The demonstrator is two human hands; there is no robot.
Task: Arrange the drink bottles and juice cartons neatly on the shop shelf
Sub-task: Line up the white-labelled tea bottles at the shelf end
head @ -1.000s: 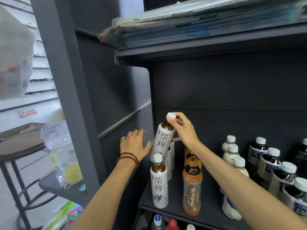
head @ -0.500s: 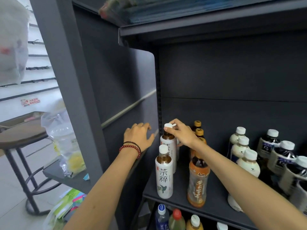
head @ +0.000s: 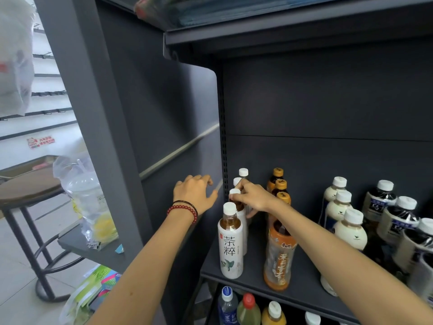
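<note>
A row of white-labelled tea bottles stands at the left end of the dark shelf (head: pixel 302 294); the front bottle (head: pixel 230 245) is upright near the edge. My right hand (head: pixel 254 198) holds the white cap and neck of the second tea bottle (head: pixel 235 192) just behind it, which stands upright in the row. My left hand (head: pixel 195 193) rests with spread fingers against the shelf's grey side panel (head: pixel 164 127). Beside the tea stands a row of orange-capped tea bottles (head: pixel 278 254), then milky white bottles (head: pixel 350 231) and dark-labelled bottles (head: pixel 396 219).
A lower shelf holds more bottles (head: pixel 248 308). Stacked flat packages (head: pixel 210 10) lie on the shelf above. To the left are a round stool (head: pixel 25 186), a clear plastic bag (head: pixel 89 202) on a low ledge, and a green package (head: pixel 93 285) on the floor.
My right hand has lowered the tilted tea bottle into the row behind the front one, where it now stands upright. My left hand stayed on the side panel. The view has dropped.
</note>
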